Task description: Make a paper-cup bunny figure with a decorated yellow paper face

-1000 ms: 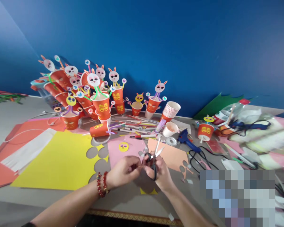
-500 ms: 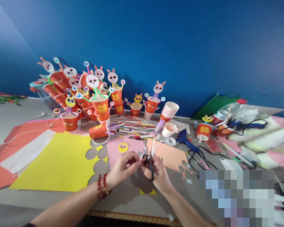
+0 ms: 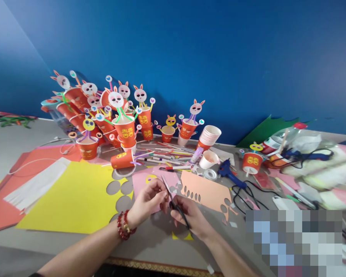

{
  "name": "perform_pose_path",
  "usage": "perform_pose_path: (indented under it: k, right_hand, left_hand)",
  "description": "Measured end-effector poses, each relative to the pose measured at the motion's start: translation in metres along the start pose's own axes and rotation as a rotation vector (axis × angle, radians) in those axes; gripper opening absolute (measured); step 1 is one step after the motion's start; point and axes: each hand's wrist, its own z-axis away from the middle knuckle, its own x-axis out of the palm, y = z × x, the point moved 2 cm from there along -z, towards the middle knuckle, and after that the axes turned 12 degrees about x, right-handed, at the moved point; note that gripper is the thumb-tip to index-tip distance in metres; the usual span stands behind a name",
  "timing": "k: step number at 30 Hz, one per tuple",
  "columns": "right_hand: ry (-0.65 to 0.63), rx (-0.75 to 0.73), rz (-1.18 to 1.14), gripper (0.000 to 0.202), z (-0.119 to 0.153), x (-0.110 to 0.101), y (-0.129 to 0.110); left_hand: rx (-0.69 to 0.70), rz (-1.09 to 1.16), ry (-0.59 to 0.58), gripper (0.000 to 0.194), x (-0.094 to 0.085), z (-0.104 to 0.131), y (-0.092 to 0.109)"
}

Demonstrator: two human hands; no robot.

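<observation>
My right hand (image 3: 192,216) grips black-handled scissors (image 3: 177,209), whose blades point up and left beside my left hand's fingertips. My left hand (image 3: 150,200) is closed in a pinch; whatever is between the fingertips is too small to make out. Red bead bracelets circle that wrist. Just beyond my left fingers lies a yellow paper disc with a face (image 3: 150,178), partly covered by the hand, on a pink sheet (image 3: 138,180). An orange sheet with cut-out holes (image 3: 209,188) lies to the right of the scissors.
At the left lie a large yellow sheet (image 3: 63,200) and red sheets (image 3: 5,188). Red paper cups with rabbit faces (image 3: 125,129) crowd the back left. Pens, a stack of cups (image 3: 210,135), a roll of tape (image 3: 210,174) and a blue glue gun (image 3: 232,175) with its cord stand farther back and right.
The scissors have swung from nearly upright to leaning left, with their blades now beside my left fingers. My left hand has shifted over part of the yellow disc. The view has moved slightly.
</observation>
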Motion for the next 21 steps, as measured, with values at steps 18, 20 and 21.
perform_pose_path:
  k: [18, 20, 21]
  right_hand:
    - [0.053, 0.058, 0.001, 0.057, -0.0004, -0.0003, 0.0035]
    - [0.067, 0.058, 0.015, 0.056, -0.0005, 0.0001, 0.0037]
    - [0.072, 0.057, 0.024, 0.055, -0.0006, 0.0002, 0.0040]
  left_hand:
    - [-0.052, 0.005, 0.089, 0.036, -0.0018, -0.0040, 0.0008]
    - [-0.050, 0.004, 0.091, 0.036, -0.0016, -0.0040, 0.0007]
    - [-0.050, 0.002, 0.093, 0.036, -0.0016, -0.0038, 0.0004]
